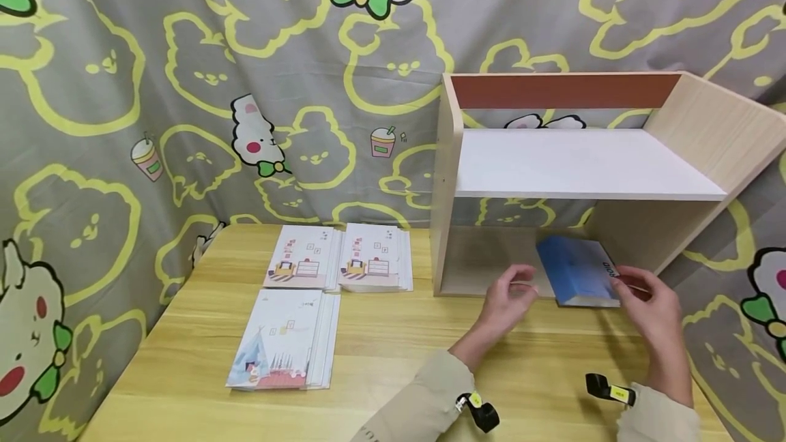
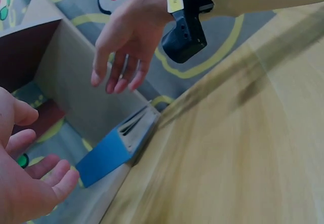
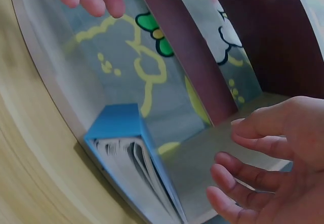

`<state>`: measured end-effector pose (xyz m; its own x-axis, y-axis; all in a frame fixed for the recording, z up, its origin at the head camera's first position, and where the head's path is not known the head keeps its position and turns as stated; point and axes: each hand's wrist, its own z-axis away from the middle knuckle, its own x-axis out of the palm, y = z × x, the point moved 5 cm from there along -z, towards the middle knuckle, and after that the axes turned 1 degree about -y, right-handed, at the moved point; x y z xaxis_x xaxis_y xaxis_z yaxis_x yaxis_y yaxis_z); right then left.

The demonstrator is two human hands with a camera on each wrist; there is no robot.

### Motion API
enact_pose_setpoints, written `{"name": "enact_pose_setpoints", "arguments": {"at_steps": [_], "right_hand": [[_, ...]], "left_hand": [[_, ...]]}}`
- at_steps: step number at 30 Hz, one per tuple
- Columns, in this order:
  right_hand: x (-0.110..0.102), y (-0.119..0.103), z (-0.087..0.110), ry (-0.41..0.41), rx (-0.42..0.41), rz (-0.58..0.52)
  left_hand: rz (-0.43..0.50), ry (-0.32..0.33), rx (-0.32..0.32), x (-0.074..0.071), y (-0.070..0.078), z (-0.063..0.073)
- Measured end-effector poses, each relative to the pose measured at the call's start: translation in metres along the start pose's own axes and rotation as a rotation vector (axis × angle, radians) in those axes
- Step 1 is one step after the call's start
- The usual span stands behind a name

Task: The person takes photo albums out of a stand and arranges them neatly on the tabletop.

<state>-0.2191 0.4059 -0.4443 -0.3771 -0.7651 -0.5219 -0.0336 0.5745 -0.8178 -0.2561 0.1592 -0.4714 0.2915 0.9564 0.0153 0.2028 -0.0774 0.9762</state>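
A thick blue book (image 1: 580, 268) with pale lettering is on the floor of the lower compartment of a wooden desk shelf (image 1: 453, 176), towards its right side. Its front end reaches the compartment's front edge. White page edges (image 3: 129, 168) show in the right wrist view. My left hand (image 1: 506, 299) hovers left of the book, fingers loosely bent and holding nothing. On the other side is my right hand (image 1: 651, 305), which overlaps the book's right edge in the head view. The left wrist view shows that right hand (image 2: 131, 36) above the book (image 2: 106, 158), apart from it.
Two stacks of illustrated booklets (image 1: 297, 258) (image 1: 371, 258) lie side by side on the wooden table (image 1: 381, 353), left of the shelf. A third booklet stack (image 1: 279, 340) lies in front of them. A patterned grey curtain (image 1: 295, 87) hangs behind.
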Motion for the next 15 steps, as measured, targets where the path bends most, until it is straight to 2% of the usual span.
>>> {"name": "enact_pose_setpoints", "arguments": {"at_steps": [4,8,15], "right_hand": [[-0.006,0.008,0.003,0.005,0.044,-0.008],[-0.01,0.015,0.004,0.018,0.076,0.007],[-0.015,0.031,0.004,0.05,0.212,0.103]], "left_hand": [[-0.01,0.02,-0.033,0.011,-0.004,-0.001],[-0.025,0.068,-0.067,0.018,-0.008,0.0],[-0.04,0.138,-0.119,0.029,-0.014,-0.001]]}}
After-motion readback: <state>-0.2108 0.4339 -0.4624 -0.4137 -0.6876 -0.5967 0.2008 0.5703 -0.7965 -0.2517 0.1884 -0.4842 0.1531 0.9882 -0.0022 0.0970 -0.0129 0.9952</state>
